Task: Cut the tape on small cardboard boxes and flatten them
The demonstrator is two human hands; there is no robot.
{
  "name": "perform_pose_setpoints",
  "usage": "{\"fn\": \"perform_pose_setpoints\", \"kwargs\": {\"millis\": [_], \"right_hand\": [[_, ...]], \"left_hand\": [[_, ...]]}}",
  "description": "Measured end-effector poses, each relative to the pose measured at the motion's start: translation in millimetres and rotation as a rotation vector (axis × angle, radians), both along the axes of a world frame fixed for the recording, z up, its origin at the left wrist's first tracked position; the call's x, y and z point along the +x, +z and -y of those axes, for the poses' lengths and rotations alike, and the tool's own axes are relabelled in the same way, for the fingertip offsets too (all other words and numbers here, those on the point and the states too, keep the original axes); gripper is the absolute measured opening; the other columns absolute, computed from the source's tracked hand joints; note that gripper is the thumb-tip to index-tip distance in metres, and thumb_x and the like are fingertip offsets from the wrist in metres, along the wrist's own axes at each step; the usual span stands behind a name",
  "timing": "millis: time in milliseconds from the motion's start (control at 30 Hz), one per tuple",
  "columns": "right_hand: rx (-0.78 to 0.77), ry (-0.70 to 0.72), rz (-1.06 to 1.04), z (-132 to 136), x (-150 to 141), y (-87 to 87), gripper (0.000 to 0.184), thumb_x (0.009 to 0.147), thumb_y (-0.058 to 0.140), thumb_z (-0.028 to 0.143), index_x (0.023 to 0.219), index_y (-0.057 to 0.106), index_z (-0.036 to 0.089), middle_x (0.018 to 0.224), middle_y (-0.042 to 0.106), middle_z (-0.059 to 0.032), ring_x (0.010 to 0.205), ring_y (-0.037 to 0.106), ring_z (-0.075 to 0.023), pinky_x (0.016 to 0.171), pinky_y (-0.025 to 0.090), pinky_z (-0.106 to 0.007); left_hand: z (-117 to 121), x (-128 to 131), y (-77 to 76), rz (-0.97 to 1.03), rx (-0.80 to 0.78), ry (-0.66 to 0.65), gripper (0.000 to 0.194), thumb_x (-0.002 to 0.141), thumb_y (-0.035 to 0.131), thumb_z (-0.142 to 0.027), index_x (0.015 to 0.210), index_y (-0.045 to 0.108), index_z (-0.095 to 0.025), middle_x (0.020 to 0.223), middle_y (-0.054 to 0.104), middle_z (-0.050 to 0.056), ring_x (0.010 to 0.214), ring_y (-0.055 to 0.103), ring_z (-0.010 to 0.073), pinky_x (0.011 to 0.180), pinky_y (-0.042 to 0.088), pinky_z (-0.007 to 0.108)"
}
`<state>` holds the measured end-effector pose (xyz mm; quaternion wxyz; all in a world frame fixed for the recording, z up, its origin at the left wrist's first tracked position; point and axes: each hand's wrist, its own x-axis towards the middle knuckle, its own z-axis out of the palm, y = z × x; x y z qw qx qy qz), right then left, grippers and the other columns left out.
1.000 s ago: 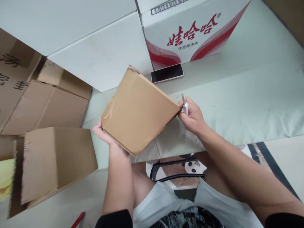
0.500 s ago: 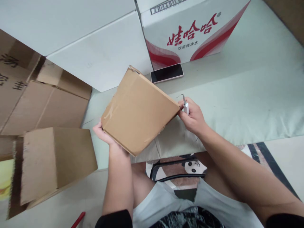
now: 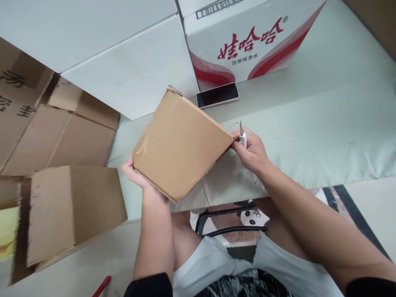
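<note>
A brown cardboard box [image 3: 182, 146] is held tilted above the cloth-covered surface, its plain face turned up to me. My left hand [image 3: 135, 174] grips its lower left edge, with most of the fingers hidden underneath. At the box's right corner, my right hand [image 3: 251, 148] is closed around a small knife [image 3: 243, 135] with a white handle; its blade points up and away from the box. The thumb and fingertips of that hand also touch the corner.
A phone [image 3: 218, 95] lies in front of a white and red carton [image 3: 247, 49]. Large white boxes [image 3: 133, 66] stand behind. Brown cartons are at left, with an open one [image 3: 74, 206] nearest me. Pale green cloth [image 3: 324, 123] covers the surface. A red object [image 3: 102, 286] shows at the bottom.
The knife and my right hand have shifted very slightly to the right. The box and my left hand have hardly moved.
</note>
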<state>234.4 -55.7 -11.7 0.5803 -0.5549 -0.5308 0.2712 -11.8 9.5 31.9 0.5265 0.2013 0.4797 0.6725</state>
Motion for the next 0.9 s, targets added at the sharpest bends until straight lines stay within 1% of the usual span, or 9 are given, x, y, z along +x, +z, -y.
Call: {"fn": "perform_pose_setpoints", "kwargs": {"millis": [167, 400, 533, 700, 900], "right_hand": [[-0.021, 0.018, -0.023, 0.0, 0.1, 0.4, 0.008, 0.080, 0.057, 0.027, 0.075, 0.059, 0.022, 0.081, 0.057, -0.0013, 0.073, 0.056, -0.0170, 0.071, 0.046, -0.035], [0.003, 0.056, -0.019, 0.0, 1.4, 0.5, 0.018, 0.082, 0.062, 0.037, 0.076, 0.060, 0.021, 0.081, 0.055, -0.0020, 0.072, 0.056, -0.0172, 0.071, 0.045, -0.036], [-0.014, 0.053, -0.018, 0.0, 1.5, 1.6, 0.019, 0.083, 0.060, 0.038, 0.075, 0.059, 0.021, 0.079, 0.054, -0.0013, 0.072, 0.055, -0.0169, 0.071, 0.044, -0.036], [-0.044, 0.052, -0.019, 0.1, 1.4, 3.8, 0.018, 0.080, 0.061, 0.037, 0.072, 0.058, 0.021, 0.078, 0.053, -0.0007, 0.072, 0.055, -0.0165, 0.071, 0.044, -0.035], [-0.048, 0.045, -0.042, 0.7, 1.0, 5.5, 0.018, 0.079, 0.062, 0.034, 0.068, 0.056, 0.021, 0.077, 0.054, -0.0006, 0.071, 0.055, -0.0160, 0.071, 0.043, -0.035]], "left_hand": [[-0.7, -1.2, -0.9, 0.000, -0.002, 0.008, 0.028, 0.066, 0.056, -0.039, 0.074, 0.036, -0.022, 0.073, 0.047, -0.003, 0.062, 0.049, 0.0141, 0.057, 0.038, 0.026], [0.5, -1.5, -0.3, 0.000, -0.021, -0.005, 0.026, 0.066, 0.056, -0.041, 0.075, 0.040, -0.022, 0.076, 0.051, -0.003, 0.065, 0.052, 0.0148, 0.058, 0.039, 0.027], [0.1, -1.4, -0.6, 0.002, -0.029, -0.004, 0.026, 0.066, 0.056, -0.041, 0.076, 0.041, -0.022, 0.074, 0.052, -0.004, 0.063, 0.052, 0.0147, 0.057, 0.040, 0.026], [-0.5, -1.7, -1.0, -0.004, -0.026, 0.001, 0.025, 0.066, 0.056, -0.041, 0.076, 0.043, -0.021, 0.076, 0.054, -0.003, 0.066, 0.056, 0.0156, 0.057, 0.041, 0.026], [-2.1, -1.5, -0.9, -0.024, -0.013, 0.016, 0.025, 0.065, 0.056, -0.040, 0.073, 0.041, -0.021, 0.072, 0.052, -0.003, 0.062, 0.054, 0.0143, 0.055, 0.040, 0.026]]}}
